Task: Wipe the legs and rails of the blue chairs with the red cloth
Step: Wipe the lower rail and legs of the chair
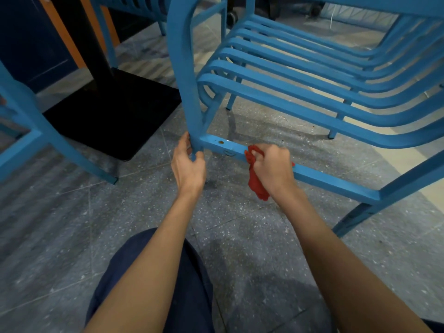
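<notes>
- second blue chair (21, 140) at far left, untouched; black table base (115, 111) next to it.
- left hand (188, 162): fingers curled round front leg (189, 92) low down, steadying it.
- lower rail (324, 179): long axis runs from that leg down to the right. Brown spot (221, 142) sits on it between the hands, left of the cloth, so the next stroke likely goes left.
- red cloth (255, 181): bunched on the rail, tail hanging.
- right hand (272, 167): fist closed on the cloth, pressing the rail.
- Count: one cloth, two hands, three chairs at least partly visible.
</notes>
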{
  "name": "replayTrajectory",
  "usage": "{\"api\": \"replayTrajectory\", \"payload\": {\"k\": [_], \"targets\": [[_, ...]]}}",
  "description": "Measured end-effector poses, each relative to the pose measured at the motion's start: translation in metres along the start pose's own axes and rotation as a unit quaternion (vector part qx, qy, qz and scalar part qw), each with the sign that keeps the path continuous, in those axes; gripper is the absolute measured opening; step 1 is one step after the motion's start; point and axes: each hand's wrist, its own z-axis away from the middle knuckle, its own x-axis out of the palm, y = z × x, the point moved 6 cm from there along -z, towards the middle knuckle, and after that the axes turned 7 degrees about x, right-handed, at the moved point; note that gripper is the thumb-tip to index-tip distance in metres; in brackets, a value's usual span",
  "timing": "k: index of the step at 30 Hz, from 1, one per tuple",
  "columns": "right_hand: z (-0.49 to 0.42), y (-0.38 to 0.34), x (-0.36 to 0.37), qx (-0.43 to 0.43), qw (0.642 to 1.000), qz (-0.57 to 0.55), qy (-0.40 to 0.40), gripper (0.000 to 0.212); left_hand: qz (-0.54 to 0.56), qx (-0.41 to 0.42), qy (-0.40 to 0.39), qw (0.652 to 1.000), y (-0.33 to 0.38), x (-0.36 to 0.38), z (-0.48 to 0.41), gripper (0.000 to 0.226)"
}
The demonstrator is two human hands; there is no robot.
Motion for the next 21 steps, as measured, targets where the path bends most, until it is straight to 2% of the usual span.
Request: {"api": "replayTrajectory", "payload": {"k": [3, 5, 8, 11, 14, 18, 21], "targets": [[-0.006, -0.023, 0.013, 0.016, 0.999, -0.015, -0.028, 0.026, 0.004, 0.002, -0.003, 1.0, -0.001, 0.001, -0.001, 0.051], [-0.002, -0.041, 0.022, -0.03, 0.999, 0.011, -0.042, 0.026, 0.008, 0.002, -0.005, 1.0, -0.003, 0.002, -0.001, 0.052], [0.01, -0.049, 0.024, -0.114, 0.99, 0.046, -0.072, 0.038, 0.016, 0.0, -0.005, 1.0, -0.003, 0.004, 0.0, 0.054], [0.012, -0.031, 0.015, -0.143, 0.986, 0.049, -0.076, 0.042, 0.016, -0.007, -0.006, 1.0, -0.003, 0.004, -0.001, 0.055], [0.005, -0.014, 0.003, -0.137, 0.988, 0.038, -0.06, 0.034, 0.02, -0.016, -0.012, 1.0, -0.006, 0.004, -0.002, 0.055], [-0.012, -0.023, 0.006, -0.054, 0.993, -0.013, -0.107, 0.025, 0.011, -0.015, -0.029, 0.999, -0.005, 0.004, -0.001, 0.058], [-0.015, -0.046, 0.018, -0.071, 0.991, -0.009, -0.109, 0.026, 0.008, -0.007, -0.036, 0.999, -0.005, 0.004, -0.002, 0.06]]}}
